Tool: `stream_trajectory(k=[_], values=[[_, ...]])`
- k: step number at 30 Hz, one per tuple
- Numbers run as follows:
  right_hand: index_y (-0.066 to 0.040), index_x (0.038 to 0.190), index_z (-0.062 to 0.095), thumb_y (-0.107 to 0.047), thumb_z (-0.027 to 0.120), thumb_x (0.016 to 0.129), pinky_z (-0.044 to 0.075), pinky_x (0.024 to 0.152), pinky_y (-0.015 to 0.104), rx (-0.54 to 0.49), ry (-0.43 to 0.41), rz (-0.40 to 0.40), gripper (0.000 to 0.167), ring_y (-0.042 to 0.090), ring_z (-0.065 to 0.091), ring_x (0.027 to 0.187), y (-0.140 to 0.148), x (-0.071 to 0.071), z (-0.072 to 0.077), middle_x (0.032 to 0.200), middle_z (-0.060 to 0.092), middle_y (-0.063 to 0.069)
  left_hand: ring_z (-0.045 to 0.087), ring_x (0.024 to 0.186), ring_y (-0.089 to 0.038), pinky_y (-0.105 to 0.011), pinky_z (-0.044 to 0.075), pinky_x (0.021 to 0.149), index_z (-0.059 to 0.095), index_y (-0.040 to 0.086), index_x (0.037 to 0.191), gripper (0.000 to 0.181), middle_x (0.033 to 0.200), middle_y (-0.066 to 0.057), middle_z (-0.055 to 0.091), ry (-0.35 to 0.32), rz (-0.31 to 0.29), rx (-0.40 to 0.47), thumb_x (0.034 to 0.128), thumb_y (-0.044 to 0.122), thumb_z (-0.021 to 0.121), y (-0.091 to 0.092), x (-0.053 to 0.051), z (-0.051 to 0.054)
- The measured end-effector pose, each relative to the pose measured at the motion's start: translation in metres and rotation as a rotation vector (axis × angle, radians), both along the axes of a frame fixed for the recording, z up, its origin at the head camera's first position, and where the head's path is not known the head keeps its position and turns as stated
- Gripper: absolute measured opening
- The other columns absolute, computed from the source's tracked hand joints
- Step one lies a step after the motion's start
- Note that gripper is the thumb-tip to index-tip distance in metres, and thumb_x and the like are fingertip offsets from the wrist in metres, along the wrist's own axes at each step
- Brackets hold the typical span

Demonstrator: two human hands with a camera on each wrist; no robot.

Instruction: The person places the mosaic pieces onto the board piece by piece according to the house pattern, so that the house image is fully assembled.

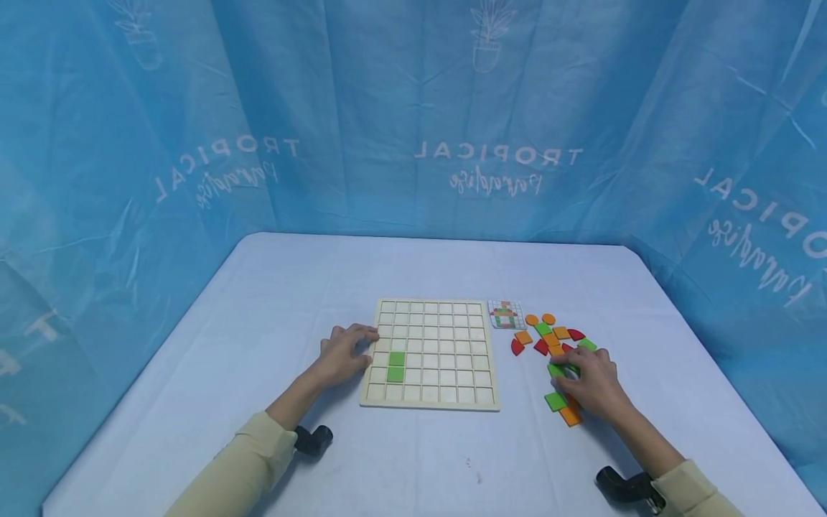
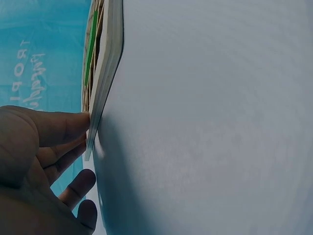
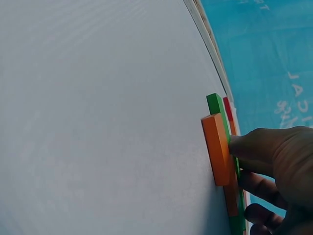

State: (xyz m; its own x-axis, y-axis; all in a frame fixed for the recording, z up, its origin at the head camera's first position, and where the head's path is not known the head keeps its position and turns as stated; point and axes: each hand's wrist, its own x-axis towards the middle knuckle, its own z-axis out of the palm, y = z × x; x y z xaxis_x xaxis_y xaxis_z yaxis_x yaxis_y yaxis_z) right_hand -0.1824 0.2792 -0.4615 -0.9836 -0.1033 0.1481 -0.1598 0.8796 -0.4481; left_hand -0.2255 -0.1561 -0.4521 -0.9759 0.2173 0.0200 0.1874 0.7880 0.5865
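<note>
The pale wooden grid board [image 1: 429, 408] holds two green squares [image 1: 396, 358] [image 1: 395, 374], one above the other, near its left side. My left hand [image 1: 342, 355] rests at the board's left edge, its thumb and fingers spread and touching the rim; in the left wrist view the thumb of that hand [image 2: 44, 152] meets the board's side [image 2: 110, 58]. Over the loose pieces at the right, my right hand [image 1: 591, 380] pinches a green piece [image 1: 554, 370] between thumb and forefinger. The right wrist view has that hand [image 3: 283, 171] beside an orange piece [image 3: 215, 149], its fingertips partly hidden.
A small pattern card [image 1: 506, 314] lies by the board's upper right corner. Orange circles [image 1: 548, 319], red quarter-rounds [image 1: 517, 347] and several orange and green squares [image 1: 571, 416] are scattered right of the board. A blue curtain [image 1: 413, 108] stands behind the white table [image 1: 291, 273].
</note>
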Motion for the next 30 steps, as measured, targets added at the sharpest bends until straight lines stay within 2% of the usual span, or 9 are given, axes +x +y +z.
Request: stream_trajectory(k=[11, 17, 22, 30], values=[[-0.004, 0.104, 0.073, -0.017, 0.080, 0.076, 0.035, 0.074, 0.045, 0.001, -0.017, -0.011, 0.032, 0.033, 0.040, 0.097, -0.001, 0.000, 0.001, 0.099, 0.058, 0.014, 0.041, 0.110, -0.025, -0.047, 0.029, 0.086, 0.064, 0.010, 0.123, 0.042, 0.135, -0.004, 0.054, -0.001, 0.008, 0.000, 0.0813, 0.009, 0.071, 0.000, -0.001, 0.000], [-0.004, 0.105, 0.073, -0.017, 0.080, 0.076, 0.037, 0.075, 0.046, -0.045, -0.003, -0.009, 0.032, 0.033, 0.039, 0.100, -0.008, 0.001, 0.006, 0.102, 0.059, 0.015, 0.042, 0.108, -0.025, -0.047, 0.029, 0.085, 0.064, 0.008, 0.122, 0.042, 0.134, -0.005, 0.054, 0.002, 0.000, -0.002, 0.0812, 0.008, 0.071, 0.000, 0.000, 0.001], [-0.004, 0.104, 0.073, -0.014, 0.079, 0.077, 0.038, 0.080, 0.049, -0.104, 0.037, 0.033, 0.030, 0.032, 0.041, 0.105, -0.032, -0.002, 0.014, 0.103, 0.064, 0.012, 0.042, 0.107, -0.025, -0.047, 0.029, 0.086, 0.064, 0.008, 0.122, 0.042, 0.134, -0.005, 0.054, 0.003, 0.005, -0.005, 0.0812, 0.008, 0.071, 0.000, 0.001, 0.002], [-0.014, 0.098, 0.075, -0.014, 0.082, 0.075, 0.034, 0.078, 0.041, -0.205, 0.116, 0.205, 0.024, 0.021, 0.041, 0.094, -0.096, -0.006, 0.021, 0.089, 0.060, -0.005, 0.042, 0.106, -0.025, -0.047, 0.029, 0.084, 0.063, 0.008, 0.123, 0.041, 0.133, -0.005, 0.054, 0.010, 0.002, -0.004, 0.0817, 0.007, 0.070, 0.001, 0.002, 0.003]])
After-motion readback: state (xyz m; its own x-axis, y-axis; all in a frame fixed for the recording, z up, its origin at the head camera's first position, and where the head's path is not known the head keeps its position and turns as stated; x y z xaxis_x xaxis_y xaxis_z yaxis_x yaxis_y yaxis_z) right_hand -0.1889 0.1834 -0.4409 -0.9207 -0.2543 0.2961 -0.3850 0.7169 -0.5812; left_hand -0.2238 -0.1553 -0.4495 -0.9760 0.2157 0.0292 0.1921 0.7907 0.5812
